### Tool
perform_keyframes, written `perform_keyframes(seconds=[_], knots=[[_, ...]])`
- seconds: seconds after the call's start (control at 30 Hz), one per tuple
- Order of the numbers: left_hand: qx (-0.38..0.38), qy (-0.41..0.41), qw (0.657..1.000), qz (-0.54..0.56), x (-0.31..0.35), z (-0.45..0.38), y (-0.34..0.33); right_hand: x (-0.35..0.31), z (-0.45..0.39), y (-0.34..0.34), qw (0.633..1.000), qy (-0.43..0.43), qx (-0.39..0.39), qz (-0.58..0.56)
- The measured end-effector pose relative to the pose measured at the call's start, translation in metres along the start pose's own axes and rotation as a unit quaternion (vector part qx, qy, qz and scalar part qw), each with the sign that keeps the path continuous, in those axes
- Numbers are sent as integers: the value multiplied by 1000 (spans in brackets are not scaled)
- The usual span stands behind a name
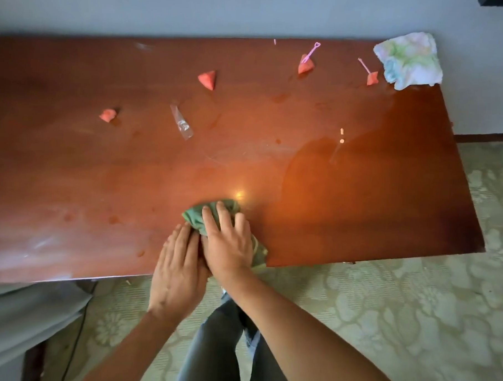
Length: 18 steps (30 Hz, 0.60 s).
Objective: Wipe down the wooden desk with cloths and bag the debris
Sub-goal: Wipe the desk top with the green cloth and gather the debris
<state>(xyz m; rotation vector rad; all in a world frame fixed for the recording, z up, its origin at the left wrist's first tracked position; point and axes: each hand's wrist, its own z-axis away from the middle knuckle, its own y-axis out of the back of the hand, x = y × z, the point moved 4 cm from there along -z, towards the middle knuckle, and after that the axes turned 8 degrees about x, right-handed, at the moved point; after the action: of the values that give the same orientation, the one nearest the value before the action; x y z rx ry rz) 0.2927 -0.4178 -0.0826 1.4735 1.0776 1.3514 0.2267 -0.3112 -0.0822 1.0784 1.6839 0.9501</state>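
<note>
A person's right hand (228,241) pressed a crumpled green cloth (214,217) flat against the near edge of a long, glossy reddish-brown wooden desk (359,195), its fingers spread nearly straight across the fabric rather than curled around it. The left hand (180,270) lay just beside it, fingers extended and close together, its fingertips touching the cloth's left side and the right hand's thumb. A tail of the cloth hung over the desk's near edge under the right wrist. Farther back on the desk lay scattered debris: four small red triangular fruit pieces, one near the left (108,115), one near the middle (207,79), and two toward the right (305,66) (372,78), each of those two speared by a thin pink plastic pick. A strip of clear plastic wrap (181,125) lay between the two leftmost pieces. A rumpled white cloth with pale green and blue stains (408,60) sat on the far right corner, partly overhanging it. Beneath the desk's near edge, patterned pale green flooring (397,312) showed.
</note>
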Motion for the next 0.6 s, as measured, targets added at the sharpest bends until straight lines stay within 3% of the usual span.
perform_keyframes(seconds=[0.17, 0.4, 0.5, 0.6], knots=[[-12, -23, 999, -46, -33, 4, -1, 39, 0, 14, 998, 58, -28, 4], [-43, -38, 996, -69, -43, 4, -9, 186, 18, 52, 987, -130, -22, 89], [-41, -59, 995, -72, -47, 0, -4, 170, 23, 47, 973, -209, 2, 94], [-42, -114, 989, -79, -53, -7, 2, 108, 23, 37, 976, -201, 27, 80]])
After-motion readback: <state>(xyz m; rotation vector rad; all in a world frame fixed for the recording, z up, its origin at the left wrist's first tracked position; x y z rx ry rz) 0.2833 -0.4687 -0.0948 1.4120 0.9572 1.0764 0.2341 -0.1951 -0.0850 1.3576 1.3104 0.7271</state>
